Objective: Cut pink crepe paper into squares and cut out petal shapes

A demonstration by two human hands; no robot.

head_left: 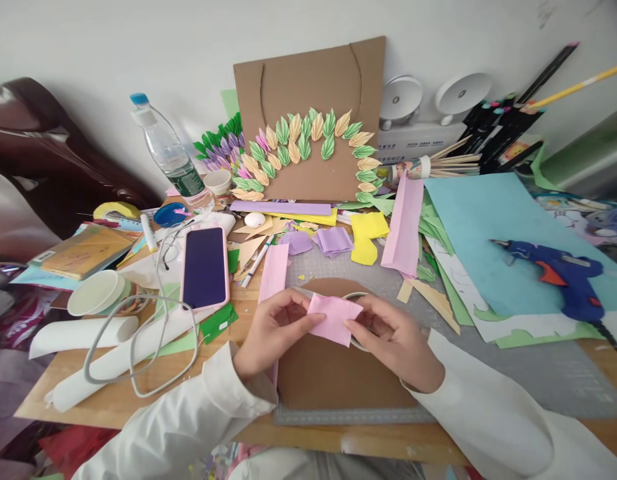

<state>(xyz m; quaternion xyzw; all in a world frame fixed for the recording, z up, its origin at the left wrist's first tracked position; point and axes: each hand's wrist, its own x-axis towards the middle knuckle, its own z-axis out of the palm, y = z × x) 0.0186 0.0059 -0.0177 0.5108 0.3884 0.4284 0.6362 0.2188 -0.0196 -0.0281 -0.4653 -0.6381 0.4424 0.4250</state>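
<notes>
Between my two hands hangs a small pink piece of crepe paper [333,319], roughly square. My left hand [281,327] pinches its left side between thumb and fingers. At the right edge, my right hand [393,333] grips it the same way, and scissors handles [357,341] seem to loop beneath the fingers of that hand, mostly hidden. Below lies a brown cardboard piece [343,380] with a rounded far edge, resting on a grey cutting mat [493,373]. A longer pink crepe strip [273,267] lies beside my left hand.
A cardboard panel [308,87] with folded paper leaves leans on the wall. Purple paper [333,241] and yellow paper [366,233] scraps lie ahead. To the left are a phone [204,269], a cable [133,347] and a bottle [173,153]; a blue glue gun [563,270] lies right.
</notes>
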